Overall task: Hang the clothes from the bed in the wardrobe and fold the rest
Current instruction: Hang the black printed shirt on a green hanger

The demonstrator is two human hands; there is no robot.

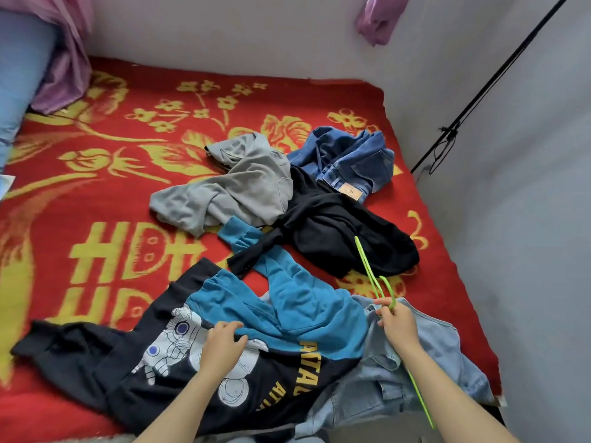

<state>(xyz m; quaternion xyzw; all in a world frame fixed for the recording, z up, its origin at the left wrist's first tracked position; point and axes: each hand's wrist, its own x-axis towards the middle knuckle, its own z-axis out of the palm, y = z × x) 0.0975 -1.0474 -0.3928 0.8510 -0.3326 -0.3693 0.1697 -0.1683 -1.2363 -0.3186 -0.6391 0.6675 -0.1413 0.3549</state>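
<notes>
A black and teal sweatshirt (287, 314) with an astronaut print lies at the near edge of the bed. My left hand (222, 343) rests on it with fingers curled into the cloth near the print. My right hand (398, 324) grips a thin green hanger (367, 263) at its hook, above a light blue denim garment (431, 362). Farther back lie a grey hoodie (233, 187), a black garment (345, 231) and dark blue jeans (348, 161).
The bed is covered by a red blanket (128, 148) with yellow flowers. White walls close it in at the back and right. A black rod (489, 81) leans along the right wall. Purple cloth (67, 59) and a blue pillow (19, 75) sit at the far left.
</notes>
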